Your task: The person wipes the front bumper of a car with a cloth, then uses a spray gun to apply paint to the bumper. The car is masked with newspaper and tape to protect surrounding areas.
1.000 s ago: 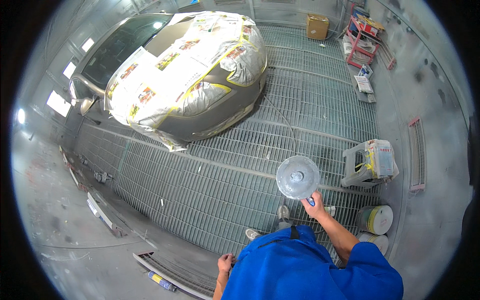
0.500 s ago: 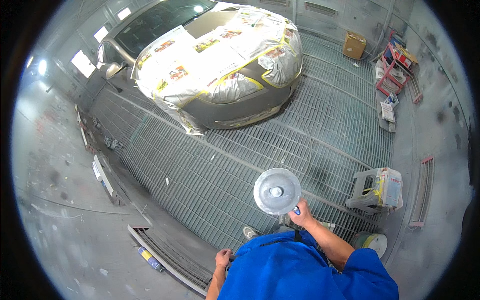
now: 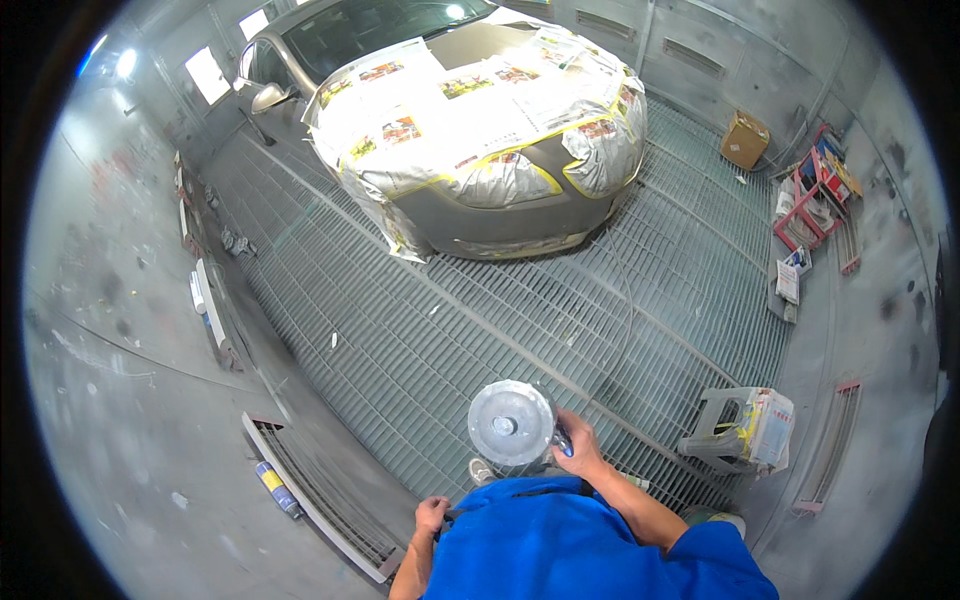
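A spray gun (image 3: pixel 498 440) is in my right hand (image 3: pixel 582 447), the fingers closed round its handle. From above, its round grey paint cup with a small knob on the lid hides most of the gun body. My left hand (image 3: pixel 432 514) is at my left side by the hem of my blue top (image 3: pixel 580 550). Its fingers are curled closed next to something dark, and what they hold cannot be made out. Ahead stands a car (image 3: pixel 500 215), its front bumper grey and bare in the lower part. Printed paper sheets (image 3: pixel 450 120) and yellow tape cover its hood and lights.
Metal floor grating (image 3: pixel 480 330) runs between grey walls. To my right is a grey plastic stool (image 3: pixel 715 430) with paper on it. Farther off are a red rack (image 3: pixel 805 215) and a cardboard box (image 3: pixel 745 140). A spray can (image 3: pixel 278 488) lies by a vent at left.
The spray gun in my right hand has moved left and closer to my body. My view has shifted, so the car appears farther right. My left hand stays at my side.
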Tool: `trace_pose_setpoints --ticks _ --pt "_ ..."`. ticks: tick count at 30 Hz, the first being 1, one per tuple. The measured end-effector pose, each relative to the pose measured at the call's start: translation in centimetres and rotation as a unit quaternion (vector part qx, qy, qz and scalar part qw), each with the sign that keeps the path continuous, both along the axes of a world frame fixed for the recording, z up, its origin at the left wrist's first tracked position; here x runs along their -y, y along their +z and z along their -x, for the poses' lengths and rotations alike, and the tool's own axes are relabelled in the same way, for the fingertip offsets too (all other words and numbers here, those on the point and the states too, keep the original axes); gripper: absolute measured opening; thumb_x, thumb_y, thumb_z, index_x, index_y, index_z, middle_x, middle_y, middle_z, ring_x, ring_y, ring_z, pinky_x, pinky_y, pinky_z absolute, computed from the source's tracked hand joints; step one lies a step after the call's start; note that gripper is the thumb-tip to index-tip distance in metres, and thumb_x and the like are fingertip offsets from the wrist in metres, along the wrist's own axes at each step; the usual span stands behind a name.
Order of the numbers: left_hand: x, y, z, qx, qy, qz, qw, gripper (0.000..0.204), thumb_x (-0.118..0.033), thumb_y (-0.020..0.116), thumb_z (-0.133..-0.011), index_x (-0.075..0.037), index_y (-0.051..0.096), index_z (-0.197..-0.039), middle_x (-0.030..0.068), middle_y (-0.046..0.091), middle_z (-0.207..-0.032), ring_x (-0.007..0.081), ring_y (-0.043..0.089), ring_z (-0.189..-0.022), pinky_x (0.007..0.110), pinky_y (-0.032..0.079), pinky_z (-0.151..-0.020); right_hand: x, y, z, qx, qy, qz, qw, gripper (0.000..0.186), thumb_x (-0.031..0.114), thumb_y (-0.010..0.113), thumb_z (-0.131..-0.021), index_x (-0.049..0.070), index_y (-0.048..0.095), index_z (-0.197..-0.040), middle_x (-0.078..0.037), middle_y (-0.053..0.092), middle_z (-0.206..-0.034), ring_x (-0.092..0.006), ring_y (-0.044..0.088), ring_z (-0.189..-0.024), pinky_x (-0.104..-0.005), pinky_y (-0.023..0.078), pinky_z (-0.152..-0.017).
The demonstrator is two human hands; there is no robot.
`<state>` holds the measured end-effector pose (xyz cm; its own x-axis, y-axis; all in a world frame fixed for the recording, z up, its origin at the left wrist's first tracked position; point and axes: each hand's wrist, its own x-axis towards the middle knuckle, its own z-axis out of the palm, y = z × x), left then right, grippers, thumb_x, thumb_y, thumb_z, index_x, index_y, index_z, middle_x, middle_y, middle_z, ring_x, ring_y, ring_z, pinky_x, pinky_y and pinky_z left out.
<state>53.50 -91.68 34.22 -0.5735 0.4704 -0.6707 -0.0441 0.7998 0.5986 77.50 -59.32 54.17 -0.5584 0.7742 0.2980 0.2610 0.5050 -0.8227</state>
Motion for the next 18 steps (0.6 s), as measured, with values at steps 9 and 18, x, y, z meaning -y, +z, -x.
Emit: trace_pose_setpoints --ticks 9,18 --pt "-1.9 2.1 0.2 -0.021 -0.028 0.013 0.999 0.026 -0.028 0.066 -0.086 -0.006 0.076 -0.096 0.0096 0.076 -0.090 0.0191 0.072 -0.085 0.033 0.055 -0.080 0.5 -2.8 -4.4 0.037 -0.062 0.018 0.997 0.048 0.003 0.067 -0.073 0.000 0.060 -0.121 -0.023 0.066 -0.101 -0.0402 0.067 -0.093 -0.0418 0.054 -0.079" --pt "-4.5 3.0 0.8 0.000 -0.044 0.007 0.999 0.023 -0.023 0.065 -0.089 -0.004 0.075 -0.097 0.0071 0.075 -0.087 0.0146 0.073 -0.079 0.030 0.055 -0.075 -1.2 -4.4 -9.4 -0.006 -0.152 0.019 0.988 0.029 0.004 0.069 -0.078 0.000 0.061 -0.105 -0.021 0.067 -0.093 -0.0415 0.067 -0.089 -0.0423 0.052 -0.076"
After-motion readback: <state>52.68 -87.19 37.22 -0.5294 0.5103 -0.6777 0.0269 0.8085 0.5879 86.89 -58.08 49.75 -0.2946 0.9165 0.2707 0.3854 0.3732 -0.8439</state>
